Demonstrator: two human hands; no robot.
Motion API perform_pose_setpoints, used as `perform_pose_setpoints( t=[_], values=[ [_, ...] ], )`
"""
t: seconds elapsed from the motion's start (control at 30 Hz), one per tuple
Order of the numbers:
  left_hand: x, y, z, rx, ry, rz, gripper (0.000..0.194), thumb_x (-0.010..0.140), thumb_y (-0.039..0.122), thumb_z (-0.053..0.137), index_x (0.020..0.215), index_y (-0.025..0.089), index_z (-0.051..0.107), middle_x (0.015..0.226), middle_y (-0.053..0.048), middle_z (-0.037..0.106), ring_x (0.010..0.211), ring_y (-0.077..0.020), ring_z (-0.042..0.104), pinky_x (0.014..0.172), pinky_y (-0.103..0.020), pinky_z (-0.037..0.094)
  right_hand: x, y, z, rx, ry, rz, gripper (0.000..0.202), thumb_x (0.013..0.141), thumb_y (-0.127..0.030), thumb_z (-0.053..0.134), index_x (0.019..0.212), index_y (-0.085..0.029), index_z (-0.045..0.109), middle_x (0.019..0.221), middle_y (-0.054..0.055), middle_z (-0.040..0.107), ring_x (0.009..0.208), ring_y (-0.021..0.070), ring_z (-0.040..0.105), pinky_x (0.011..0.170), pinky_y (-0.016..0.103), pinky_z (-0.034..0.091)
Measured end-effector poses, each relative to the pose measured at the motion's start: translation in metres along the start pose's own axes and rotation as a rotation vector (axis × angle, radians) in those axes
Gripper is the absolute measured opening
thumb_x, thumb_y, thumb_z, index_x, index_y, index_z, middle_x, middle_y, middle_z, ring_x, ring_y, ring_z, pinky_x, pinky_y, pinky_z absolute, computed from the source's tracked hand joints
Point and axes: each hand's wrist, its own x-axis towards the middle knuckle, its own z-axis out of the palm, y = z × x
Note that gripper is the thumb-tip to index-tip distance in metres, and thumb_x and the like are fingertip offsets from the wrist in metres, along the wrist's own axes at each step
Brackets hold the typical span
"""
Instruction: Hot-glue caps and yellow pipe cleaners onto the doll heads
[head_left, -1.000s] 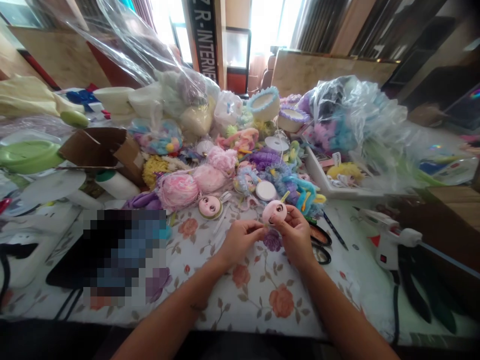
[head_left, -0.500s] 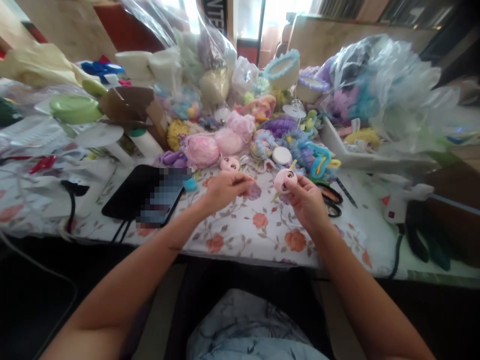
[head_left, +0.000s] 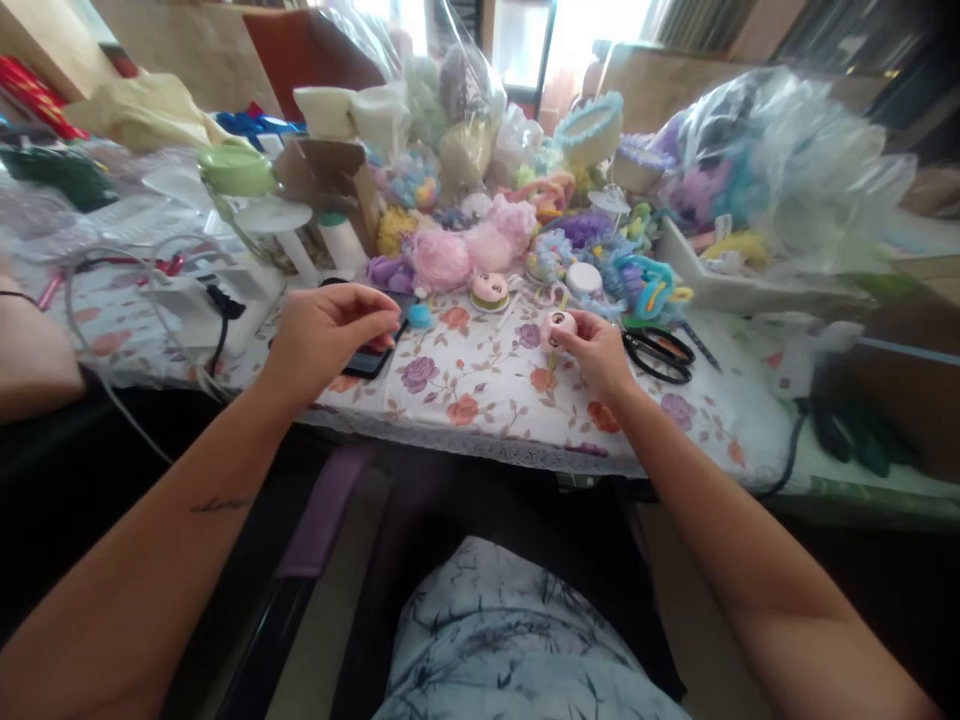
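While my right hand (head_left: pixel 602 355) pinched the small, round, pale-pink doll face (head_left: pixel 555 328), my left hand (head_left: pixel 322 335), loosely curled, hold indiscernible, hovered well to its left

Doll face (head_left: pixel 556 328): in right hand (head_left: pixel 600 355), left of scissors (head_left: pixel 660 358)
Second face (head_left: pixel 489 288): on bench (head_left: pixel 517 425), before plush pile (head_left: pixel 444 262)
Phone (head_left: pixel 369 362): partly behind left hand (head_left: pixel 330 330)
Tray (head_left: pixel 716 292): right of plush pile

doll face (head_left: pixel 553 330) | pale pink, dark-eyed | seemingly tilted | pinched in right hand (head_left: pixel 598 355)
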Motion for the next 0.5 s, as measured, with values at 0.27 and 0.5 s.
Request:
perform_pose_setpoints(
  t=[0.27, 0.5],
  values=[
    [-0.047, -0.022, -0.059, -0.041, 0.019, -0.233, 0.019, 0.083, 0.016, 0.042, 0.066, 0.014, 0.051, 0.055, 0.009, 0.052, 0.061, -0.004, 0.053, 0.069, -0.022, 0.04, -0.001, 0.008, -0.004, -0.272, 0.084, -0.12, 0.04, 0.076, -0.044, 0.066, 0.1, -0.012, 0.069, 0.106, 0.017, 0.062, 0.099, 0.0314, 0.06, 0.093, 0.051, 0.044],
    [-0.123, -0.113, -0.097, 0.484, 0.29, -0.566, 0.044, 0.088, 0.041, 0.046, 0.049, 0.019, 0.047, 0.044, 0.01, 0.054, 0.058, -0.0128, 0.052, 0.062, -0.027, 0.041, -0.053, -0.017, -0.003, -0.656, -0.252, -0.566, 0.064, 0.086, -0.05, 0.061, 0.139, -0.018, 0.044, 0.148, 0.019, 0.037, 0.14, 0.0336, 0.031, 0.111, 0.054, 0.031]
  ],
)
